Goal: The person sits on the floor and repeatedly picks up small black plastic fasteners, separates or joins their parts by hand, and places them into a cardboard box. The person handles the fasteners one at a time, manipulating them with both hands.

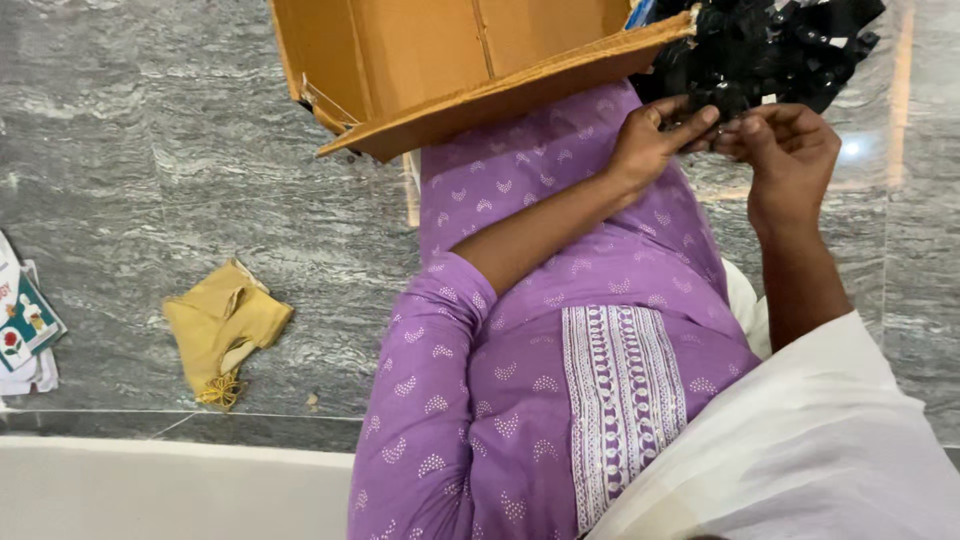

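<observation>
My left hand (655, 140) and my right hand (790, 150) meet fingertip to fingertip over my lap, at the edge of a heap of small black pieces (770, 45). Both hands pinch one small black piece (715, 128) between thumb and fingers; most of it is hidden by the fingers. My left arm comes out of a purple patterned sleeve (430, 380). My right arm comes out from under a white cloth (800, 450). The black heap lies just beyond the hands, next to an open cardboard box (440, 70).
The cardboard box tilts over my purple-clad lap, its flap edge near my left hand. On the grey marble floor (150, 150) lie a crumpled yellow cloth (225, 325) and some printed paper packets (22, 330) at the left edge. A white ledge (150, 490) runs along the bottom left.
</observation>
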